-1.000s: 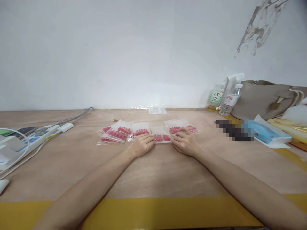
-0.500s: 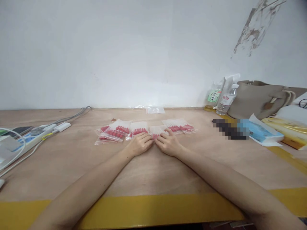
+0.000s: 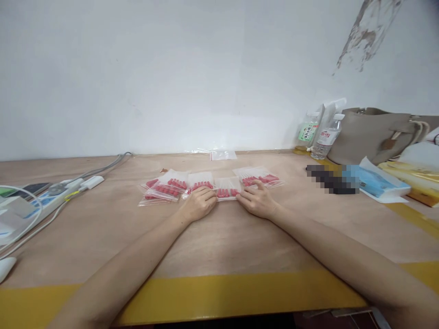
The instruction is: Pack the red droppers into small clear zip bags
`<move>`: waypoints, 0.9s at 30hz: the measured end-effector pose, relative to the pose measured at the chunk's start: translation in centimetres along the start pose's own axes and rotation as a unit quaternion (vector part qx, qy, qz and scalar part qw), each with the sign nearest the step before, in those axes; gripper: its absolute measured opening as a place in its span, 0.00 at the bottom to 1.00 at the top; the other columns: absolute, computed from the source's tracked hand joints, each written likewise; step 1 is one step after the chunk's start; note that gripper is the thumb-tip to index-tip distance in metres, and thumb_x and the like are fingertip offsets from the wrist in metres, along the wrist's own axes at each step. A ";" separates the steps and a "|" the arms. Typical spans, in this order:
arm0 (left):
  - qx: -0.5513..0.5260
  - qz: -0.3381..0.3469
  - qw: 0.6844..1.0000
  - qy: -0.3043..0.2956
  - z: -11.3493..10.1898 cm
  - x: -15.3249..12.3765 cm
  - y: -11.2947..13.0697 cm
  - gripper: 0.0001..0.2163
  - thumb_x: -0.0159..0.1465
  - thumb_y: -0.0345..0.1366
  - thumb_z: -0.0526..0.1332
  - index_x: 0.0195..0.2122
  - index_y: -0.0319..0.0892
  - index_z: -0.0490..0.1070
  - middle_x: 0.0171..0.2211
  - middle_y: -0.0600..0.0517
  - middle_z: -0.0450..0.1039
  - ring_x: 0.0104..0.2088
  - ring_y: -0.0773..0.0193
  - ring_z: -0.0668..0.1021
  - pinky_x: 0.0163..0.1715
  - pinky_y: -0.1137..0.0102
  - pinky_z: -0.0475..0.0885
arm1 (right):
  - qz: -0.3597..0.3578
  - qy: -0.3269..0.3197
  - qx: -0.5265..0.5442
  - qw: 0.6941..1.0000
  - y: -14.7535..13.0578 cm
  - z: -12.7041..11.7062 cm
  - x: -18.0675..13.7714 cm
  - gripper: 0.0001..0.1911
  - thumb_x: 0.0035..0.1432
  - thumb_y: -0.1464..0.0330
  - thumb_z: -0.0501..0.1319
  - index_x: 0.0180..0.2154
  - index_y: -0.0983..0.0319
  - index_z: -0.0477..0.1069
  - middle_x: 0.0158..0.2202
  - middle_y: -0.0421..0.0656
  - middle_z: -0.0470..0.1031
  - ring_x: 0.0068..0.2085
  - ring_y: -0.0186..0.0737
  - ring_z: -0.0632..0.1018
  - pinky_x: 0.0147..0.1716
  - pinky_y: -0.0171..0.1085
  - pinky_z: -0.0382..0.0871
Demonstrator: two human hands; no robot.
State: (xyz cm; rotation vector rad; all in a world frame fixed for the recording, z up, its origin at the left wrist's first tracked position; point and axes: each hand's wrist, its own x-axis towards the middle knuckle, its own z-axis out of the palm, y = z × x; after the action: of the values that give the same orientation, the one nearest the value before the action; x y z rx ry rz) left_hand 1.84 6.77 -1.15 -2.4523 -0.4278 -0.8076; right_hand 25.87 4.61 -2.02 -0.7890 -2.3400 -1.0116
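Note:
A small clear zip bag [image 3: 227, 185] lies flat between my hands, with several small red pieces [image 3: 224, 192] in a row near its front edge. My left hand [image 3: 200, 202] is closed on the near left corner of this bag. At its near right corner, my right hand [image 3: 256, 201] has its fingers curled onto the edge; the fingertips are partly hidden. Just beyond my left hand sits another bag of red pieces [image 3: 200, 179]. Farther left, several filled bags [image 3: 163, 187] overlap in a pile. More filled bags [image 3: 260, 177] lie beyond my right hand.
An unfilled clear bag [image 3: 222, 155] lies by the wall. At left are a power strip [image 3: 51, 201] and cables [image 3: 103, 165]. Bottles [image 3: 327, 137], a grey handbag [image 3: 370, 137], a blue tissue pack [image 3: 372, 180] and a yellow pack [image 3: 414, 180] stand at right.
My right hand has slid right along the bag's near edge, away from my left hand, uncovering more red pieces. The left hand stays almost in place. The view has shifted slightly.

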 end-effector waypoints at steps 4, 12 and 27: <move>-0.009 -0.052 0.999 -0.003 -0.2 -1.1 -1.1 0.09 0.62 0.30 0.52 0.27 0.39 0.69 0.29 0.49 0.72 0.32 0.64 0.75 0.36 0.66 0.71 | 0.081 -0.003 -0.018 0.997 2.1 -0.4 -2.9 0.16 0.58 0.74 0.49 0.22 0.61 0.69 0.22 0.40 0.71 0.28 0.33 0.68 0.44 0.41 0.50; -0.026 -0.118 0.991 -0.056 -0.4 0.1 -0.6 0.15 0.60 0.40 0.56 0.45 0.38 0.66 0.47 0.43 0.67 0.50 0.55 0.68 0.48 0.59 0.64 | 0.150 -0.085 0.070 0.982 3.3 -0.6 -2.6 0.15 0.54 0.63 0.55 0.44 0.59 0.68 0.43 0.46 0.72 0.45 0.44 0.69 0.49 0.47 0.47; 0.008 -0.140 0.987 -0.072 3.0 2.9 0.1 0.11 0.64 0.39 0.51 0.43 0.42 0.68 0.39 0.49 0.73 0.45 0.56 0.71 0.52 0.53 0.55 | 0.396 -0.027 0.139 0.907 3.5 3.3 2.8 0.16 0.60 0.68 0.46 0.36 0.60 0.73 0.31 0.44 0.77 0.30 0.38 0.75 0.36 0.36 0.62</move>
State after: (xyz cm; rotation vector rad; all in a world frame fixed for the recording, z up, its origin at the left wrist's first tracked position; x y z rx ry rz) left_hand 5.49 8.78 -1.45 -2.4774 -0.8450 -0.7335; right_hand 25.57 10.02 -0.62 -1.4725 -1.8358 -0.2943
